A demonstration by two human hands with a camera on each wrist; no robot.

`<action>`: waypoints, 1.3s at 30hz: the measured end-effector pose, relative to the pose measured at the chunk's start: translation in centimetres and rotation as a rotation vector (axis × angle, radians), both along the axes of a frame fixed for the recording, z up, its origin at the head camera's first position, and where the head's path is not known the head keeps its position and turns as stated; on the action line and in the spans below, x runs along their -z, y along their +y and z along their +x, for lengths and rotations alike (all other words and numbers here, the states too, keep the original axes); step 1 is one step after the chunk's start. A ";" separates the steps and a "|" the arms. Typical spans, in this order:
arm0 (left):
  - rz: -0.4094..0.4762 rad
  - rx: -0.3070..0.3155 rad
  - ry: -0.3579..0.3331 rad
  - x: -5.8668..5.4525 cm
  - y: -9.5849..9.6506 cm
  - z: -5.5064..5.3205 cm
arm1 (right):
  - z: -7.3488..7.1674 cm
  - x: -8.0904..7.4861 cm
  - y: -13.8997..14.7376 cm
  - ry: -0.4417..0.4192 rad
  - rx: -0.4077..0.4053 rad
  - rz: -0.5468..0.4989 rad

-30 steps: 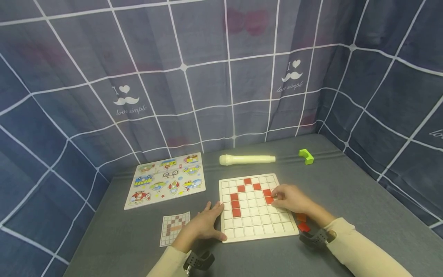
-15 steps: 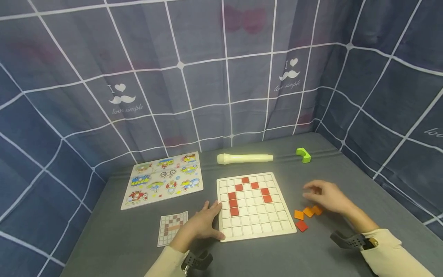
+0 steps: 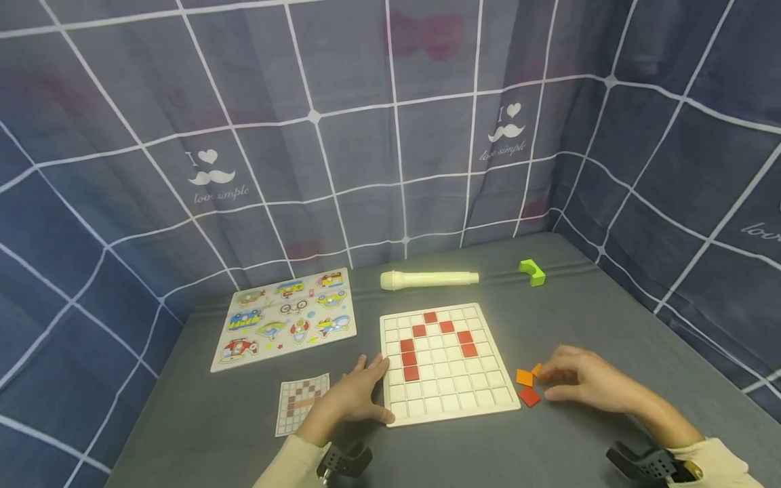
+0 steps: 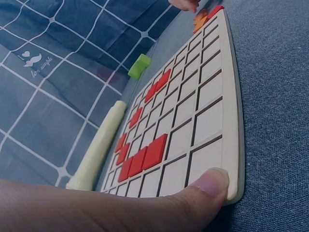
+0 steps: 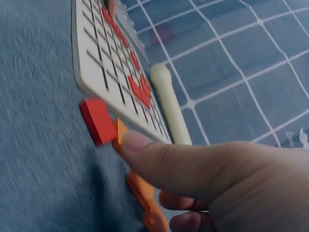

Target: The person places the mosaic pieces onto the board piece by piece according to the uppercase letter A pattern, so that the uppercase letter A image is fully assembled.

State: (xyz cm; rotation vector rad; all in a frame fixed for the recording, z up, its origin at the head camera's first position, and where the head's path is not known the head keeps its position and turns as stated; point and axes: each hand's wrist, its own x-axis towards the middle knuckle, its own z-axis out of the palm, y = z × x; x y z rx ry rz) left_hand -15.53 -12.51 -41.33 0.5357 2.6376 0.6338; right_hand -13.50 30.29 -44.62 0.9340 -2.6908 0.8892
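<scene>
A pale wooden grid board (image 3: 448,392) lies flat in the middle of the head view, with several red square tiles in its cells forming a peaked shape. My left hand (image 3: 354,396) rests along the board's left edge, thumb on the near-left corner, fingers fairly straight. Just right of the board lie a loose red tile (image 3: 529,396) and orange tiles (image 3: 524,377). My right hand (image 3: 592,383) is over this group, thumb and fingers apart, hiding some orange pieces. In the right wrist view, the thumb (image 5: 145,150) is close against an orange tile (image 5: 140,191); contact is unclear.
Left of my left hand lies a pattern card (image 3: 302,404) printed with a similar grid. Behind it is a vehicle picture puzzle (image 3: 283,315). A cream toy microphone (image 3: 430,280) and a green notched block (image 3: 533,272) lie at the back, before a checked curtain (image 3: 354,135).
My right hand has left the red tiles on the board's right side, moved right, then come down over the loose orange tiles. My left hand stays at the board's edge.
</scene>
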 end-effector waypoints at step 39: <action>0.001 -0.003 0.008 0.2 0.0 0.1 | 1.4 1.8 -1.5 0.102 -0.016 0.090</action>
